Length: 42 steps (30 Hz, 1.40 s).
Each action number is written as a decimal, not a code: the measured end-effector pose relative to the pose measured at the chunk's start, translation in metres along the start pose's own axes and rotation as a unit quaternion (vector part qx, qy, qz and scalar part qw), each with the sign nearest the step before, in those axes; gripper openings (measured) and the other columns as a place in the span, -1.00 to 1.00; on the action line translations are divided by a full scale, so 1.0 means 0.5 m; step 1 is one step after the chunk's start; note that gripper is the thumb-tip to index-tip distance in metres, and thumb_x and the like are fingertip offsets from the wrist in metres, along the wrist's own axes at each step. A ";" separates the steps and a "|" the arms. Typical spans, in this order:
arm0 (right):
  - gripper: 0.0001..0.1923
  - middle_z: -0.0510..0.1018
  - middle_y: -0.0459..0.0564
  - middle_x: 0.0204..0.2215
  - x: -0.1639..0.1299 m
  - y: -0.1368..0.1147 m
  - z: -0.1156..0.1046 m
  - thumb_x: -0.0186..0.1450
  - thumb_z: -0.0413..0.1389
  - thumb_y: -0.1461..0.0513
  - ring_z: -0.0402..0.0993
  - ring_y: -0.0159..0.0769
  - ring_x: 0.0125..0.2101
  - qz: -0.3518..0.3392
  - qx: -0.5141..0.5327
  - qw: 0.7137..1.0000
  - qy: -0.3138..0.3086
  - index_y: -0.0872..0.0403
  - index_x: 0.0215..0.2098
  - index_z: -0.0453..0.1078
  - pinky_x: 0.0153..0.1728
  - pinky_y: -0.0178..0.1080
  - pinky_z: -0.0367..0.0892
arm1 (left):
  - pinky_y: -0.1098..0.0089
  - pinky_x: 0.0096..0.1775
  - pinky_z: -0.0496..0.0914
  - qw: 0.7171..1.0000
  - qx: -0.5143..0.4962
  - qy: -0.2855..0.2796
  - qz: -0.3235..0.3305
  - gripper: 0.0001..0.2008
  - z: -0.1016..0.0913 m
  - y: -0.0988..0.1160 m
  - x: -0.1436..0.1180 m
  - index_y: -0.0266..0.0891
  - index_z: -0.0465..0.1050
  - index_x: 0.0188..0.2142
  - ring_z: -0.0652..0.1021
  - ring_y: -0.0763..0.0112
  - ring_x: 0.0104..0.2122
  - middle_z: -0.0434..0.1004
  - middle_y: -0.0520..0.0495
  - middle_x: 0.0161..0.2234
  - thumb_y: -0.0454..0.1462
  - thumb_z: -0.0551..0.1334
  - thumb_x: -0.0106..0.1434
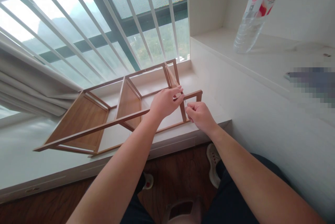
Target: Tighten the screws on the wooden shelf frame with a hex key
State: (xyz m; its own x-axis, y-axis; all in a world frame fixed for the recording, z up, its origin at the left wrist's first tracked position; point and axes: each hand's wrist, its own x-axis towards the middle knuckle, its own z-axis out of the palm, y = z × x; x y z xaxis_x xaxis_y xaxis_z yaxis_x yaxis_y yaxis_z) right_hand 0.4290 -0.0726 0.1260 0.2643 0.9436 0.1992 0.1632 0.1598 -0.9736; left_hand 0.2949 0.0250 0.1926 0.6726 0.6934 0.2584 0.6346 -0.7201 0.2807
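Observation:
A brown wooden shelf rack (pixel 91 129) lies on its side on the white window ledge, its panels standing upright between the rails. My left hand (pixel 165 102) reaches over the near rail, with fingers and thumb closed on the rack beside the right-hand shelf panel (pixel 171 76). Close to its right, my right hand (pixel 201 115) is a fist around a thin metal tool (pixel 185 103), which looks like a hex key. The tool's tip meets the rack where the panel joins the near rail. My fingers hide most of the tool and part of the joint.
White bars (pixel 146 18) guard the window behind the rack. A grey curtain (pixel 31 77) hangs at left. On the raised white shelf at right stands a clear plastic bottle (pixel 248 30), near a blurred dark object (pixel 314 81). Below, a pale stool-like object (pixel 170 213) is on the wooden floor.

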 end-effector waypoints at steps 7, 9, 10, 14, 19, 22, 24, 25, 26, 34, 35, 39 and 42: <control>-0.63 0.21 -0.19 -0.76 0.003 -0.002 -0.001 0.24 0.06 0.22 0.10 -0.44 -0.65 -0.003 -0.011 1.000 0.000 0.01 -0.69 0.10 -0.56 -0.26 -0.04 | 0.26 0.05 0.51 1.000 -0.007 0.005 0.004 -0.63 0.001 0.000 0.000 0.00 0.60 0.12 0.68 0.23 -0.06 0.56 0.09 0.20 -0.11 0.16 0.41; -0.63 0.20 -0.20 -0.75 0.004 -0.002 0.000 0.23 0.06 0.22 0.09 -0.44 -0.64 -0.003 -0.012 1.000 -0.003 0.01 -0.69 0.10 -0.56 -0.26 -0.05 | 0.27 0.06 0.51 1.000 -0.005 0.005 0.000 -0.63 0.001 0.000 0.001 0.01 0.60 0.12 0.68 0.23 -0.06 0.56 0.08 0.20 -0.11 0.16 0.41; -0.63 0.20 -0.20 -0.75 0.005 -0.003 0.000 0.23 0.06 0.21 0.08 -0.44 -0.64 -0.002 -0.012 1.000 -0.004 0.01 -0.69 0.09 -0.56 -0.26 -0.05 | 0.27 0.06 0.51 1.000 -0.005 0.004 0.000 -0.63 0.001 0.001 0.001 0.01 0.60 0.12 0.68 0.23 -0.06 0.56 0.08 0.20 -0.11 0.17 0.42; -0.64 0.16 -0.20 -0.74 0.006 -0.006 -0.001 0.21 0.07 0.22 0.06 -0.44 -0.63 -0.001 -0.013 1.000 -0.007 0.01 -0.69 0.07 -0.56 -0.26 -0.06 | 0.27 0.06 0.51 1.000 -0.004 0.000 0.001 -0.63 0.000 0.001 0.001 0.01 0.60 0.12 0.68 0.23 -0.05 0.56 0.09 0.21 -0.10 0.17 0.42; -0.61 0.06 -0.23 -0.72 0.008 -0.016 -0.007 0.17 0.13 0.27 -0.04 -0.47 -0.61 0.005 0.002 1.000 -0.002 0.02 -0.67 0.01 -0.55 -0.24 -0.17 | 0.27 0.04 0.52 1.000 -0.004 0.009 0.004 -0.65 0.002 0.000 0.000 0.02 0.61 0.10 0.69 0.24 -0.07 0.57 0.12 0.20 -0.11 0.17 0.41; -0.61 0.11 -0.22 -0.73 0.006 -0.014 -0.002 0.19 0.15 0.27 0.00 -0.48 -0.62 0.017 0.047 0.999 0.003 0.03 -0.68 0.07 -0.57 -0.26 -0.14 | 0.26 0.03 0.52 1.000 -0.005 0.009 0.004 -0.65 0.000 0.002 0.000 0.01 0.61 0.10 0.69 0.24 -0.08 0.57 0.13 0.19 -0.12 0.17 0.41; -0.60 0.15 -0.21 -0.74 0.001 -0.007 0.006 0.23 0.17 0.23 0.05 -0.47 -0.65 0.032 0.101 0.994 0.003 0.03 -0.68 0.12 -0.60 -0.28 -0.09 | 0.26 0.04 0.52 1.000 -0.005 0.005 0.001 -0.65 -0.001 0.004 0.000 0.02 0.61 0.10 0.68 0.24 -0.07 0.56 0.12 0.20 -0.12 0.17 0.41; -0.60 0.16 -0.21 -0.73 -0.002 -0.003 0.012 0.26 0.16 0.19 0.07 -0.47 -0.66 0.040 0.134 0.990 0.003 0.02 -0.66 0.12 -0.61 -0.29 -0.07 | 0.26 0.04 0.52 1.000 -0.004 0.003 0.000 -0.65 -0.002 0.004 0.000 0.02 0.61 0.10 0.68 0.25 -0.07 0.55 0.12 0.21 -0.12 0.17 0.41; -0.59 0.15 -0.21 -0.73 -0.006 0.002 0.019 0.29 0.14 0.14 0.07 -0.46 -0.67 0.048 0.172 0.984 0.002 0.01 -0.64 0.11 -0.63 -0.30 -0.05 | 0.26 0.04 0.52 1.000 -0.005 0.001 -0.001 -0.65 -0.003 0.004 0.000 0.02 0.61 0.10 0.68 0.25 -0.07 0.55 0.12 0.21 -0.12 0.17 0.41; -0.48 0.05 -0.23 -0.60 -0.036 0.018 0.064 0.36 0.21 0.07 -0.08 -0.48 -0.61 0.105 0.576 0.807 -0.081 0.03 -0.54 0.00 -0.70 -0.44 -0.03 | 0.27 0.03 0.51 1.000 -0.007 0.008 0.001 -0.65 -0.002 0.003 0.000 -0.01 0.61 0.09 0.68 0.26 -0.07 0.57 0.13 0.19 -0.12 0.17 0.42; -0.50 0.07 -0.23 -0.59 -0.038 0.018 0.067 0.37 0.22 0.11 -0.08 -0.47 -0.60 0.111 0.620 0.771 -0.091 0.04 -0.54 0.03 -0.69 -0.46 -0.01 | 0.28 0.03 0.51 1.000 -0.006 0.006 -0.001 -0.65 -0.002 0.004 0.000 -0.01 0.61 0.10 0.68 0.26 -0.07 0.56 0.13 0.19 -0.12 0.17 0.42; -0.56 0.15 -0.22 -0.58 -0.041 0.016 0.073 0.43 0.19 0.16 -0.04 -0.46 -0.59 0.115 0.674 0.721 -0.112 0.06 -0.52 0.11 -0.70 -0.48 0.03 | 0.29 0.01 0.51 1.000 -0.005 0.004 -0.002 -0.64 -0.002 0.004 0.000 -0.01 0.60 0.11 0.68 0.28 -0.10 0.56 0.12 0.20 -0.11 0.17 0.42; -0.57 0.18 -0.21 -0.58 -0.042 0.014 0.072 0.46 0.17 0.14 -0.02 -0.46 -0.59 0.111 0.677 0.718 -0.118 0.06 -0.51 0.16 -0.70 -0.47 0.03 | 0.27 0.01 0.51 1.000 -0.006 0.007 0.002 -0.64 -0.001 0.003 0.001 -0.01 0.60 0.10 0.68 0.27 -0.10 0.57 0.14 0.19 -0.12 0.17 0.42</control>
State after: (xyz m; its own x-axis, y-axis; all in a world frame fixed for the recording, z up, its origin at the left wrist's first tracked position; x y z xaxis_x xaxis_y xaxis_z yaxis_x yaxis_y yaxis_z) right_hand 0.3904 -0.0811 0.1111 -0.0528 0.9867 0.1536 -0.9741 -0.0170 -0.2255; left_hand 0.2959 0.0241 0.1935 0.6701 0.6908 0.2718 0.6272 -0.7227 0.2905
